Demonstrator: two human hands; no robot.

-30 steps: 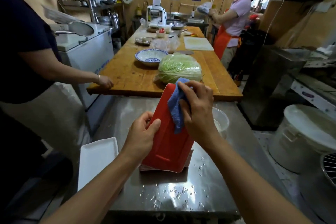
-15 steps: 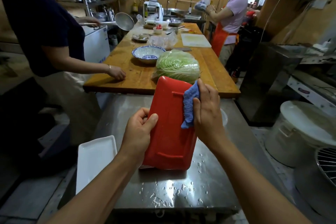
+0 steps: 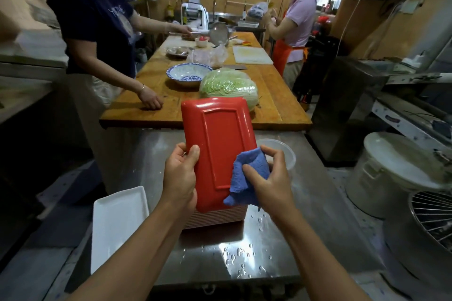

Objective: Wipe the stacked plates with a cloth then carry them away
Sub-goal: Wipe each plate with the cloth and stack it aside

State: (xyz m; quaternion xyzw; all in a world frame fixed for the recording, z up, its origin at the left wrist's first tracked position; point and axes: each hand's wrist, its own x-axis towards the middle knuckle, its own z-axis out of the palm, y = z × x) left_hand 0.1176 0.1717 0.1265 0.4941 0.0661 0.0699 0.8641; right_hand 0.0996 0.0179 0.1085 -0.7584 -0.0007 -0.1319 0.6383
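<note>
The left hand (image 3: 179, 178) held the red plate (image 3: 219, 146) by its left long edge, thumb curled over the underside and the other fingers hidden behind the rim. The plate stood tilted, underside toward the camera, its lower end over the stack (image 3: 217, 217) of like plates on the steel counter (image 3: 244, 252); whether it touched the stack could not be told. The right hand (image 3: 271, 178) gripped the blue cloth (image 3: 247, 176), bunched between thumb and curled fingers, against the plate's lower right edge.

The plate looked stiff and glossy, probably melamine, so light in the hand and unlikely to shatter, though a drop could chip it. Water drops lay on the counter near the stack, which suggested wet plates and a slick grip; the raised foot ring on the underside and the rolled rim seemed the surest places to hold. One plate was managed well enough with a single hand on a long edge. The whole stack would likely be much heavier, and smooth plates can slide on one another, so a hand under each short end, keeping it level, appeared the safer way to carry it. The cloth was soft and limp and would take any shape pressed into it.

A white tray (image 3: 117, 225) lay on the counter to the left, a clear tub (image 3: 283, 149) just behind the right hand, and a cabbage (image 3: 227, 85) on the wooden table (image 3: 276, 105) beyond
</note>
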